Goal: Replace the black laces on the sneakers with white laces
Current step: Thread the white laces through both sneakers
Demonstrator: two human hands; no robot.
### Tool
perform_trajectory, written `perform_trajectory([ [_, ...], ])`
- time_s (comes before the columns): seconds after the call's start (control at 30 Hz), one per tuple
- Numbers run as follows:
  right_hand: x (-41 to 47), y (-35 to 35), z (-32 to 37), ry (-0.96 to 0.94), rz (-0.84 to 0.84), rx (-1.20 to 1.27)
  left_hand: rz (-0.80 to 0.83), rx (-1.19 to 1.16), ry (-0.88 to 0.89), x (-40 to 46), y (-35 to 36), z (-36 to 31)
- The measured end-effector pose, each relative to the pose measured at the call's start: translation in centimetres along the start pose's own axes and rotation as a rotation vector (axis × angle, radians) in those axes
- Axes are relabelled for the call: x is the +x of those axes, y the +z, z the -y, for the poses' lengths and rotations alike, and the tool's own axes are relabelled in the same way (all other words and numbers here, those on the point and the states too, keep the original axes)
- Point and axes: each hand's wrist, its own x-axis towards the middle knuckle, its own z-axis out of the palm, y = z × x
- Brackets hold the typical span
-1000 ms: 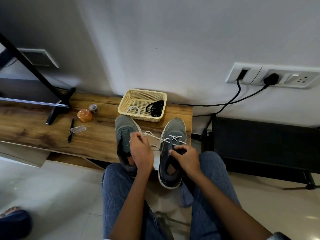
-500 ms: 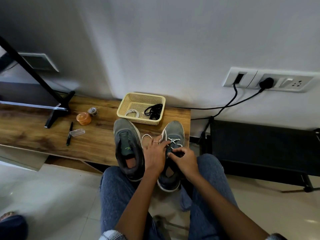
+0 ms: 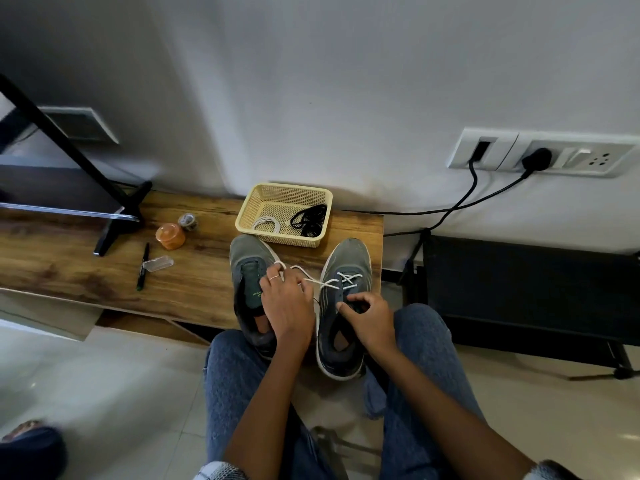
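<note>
Wooden desk (image 3: 86,268) against white wall; yellow basket (image 3: 313,197) behind the grey sneakers (image 3: 346,271). Left hand (image 3: 287,303) pinches the white lace (image 3: 313,280); right hand (image 3: 369,315) grips the right sneaker's tongue, fingertips hidden.

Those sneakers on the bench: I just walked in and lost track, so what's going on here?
A person seated at the wooden bench is lacing the right-hand sneaker with a white lace. The left hand grips the lace's free end and holds it out to the side, while the right hand pinches the shoe near its eyelets. Only the front eyelets are crossed so far. The left-hand sneaker shows no lace. In the yellow basket lie black laces and another white lace.
</note>
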Motion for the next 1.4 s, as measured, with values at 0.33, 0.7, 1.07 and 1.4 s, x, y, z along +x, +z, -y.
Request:
perform_trajectory([
  [0.33,-0.1,0.2,0.0,0.004,-0.001,-0.008,-0.053,0.056,0.01,-2.5,-0.3,0.8],
  [0.7,1.8,-0.5,3.0,-0.096,0.109,-0.091,-0.053,0.043,0.026,-6.0,0.0,-1.0],
  [1.07,6.0,0.8,5.6,-0.361,0.405,-0.892,0.3,-0.128,0.144,-6.1,0.0,-1.6],
  [1.4,6.2,0.7,5.2,-0.206,0.368,-0.495,0.465,-0.219,0.086,-5.7,-0.2,-2.3],
])
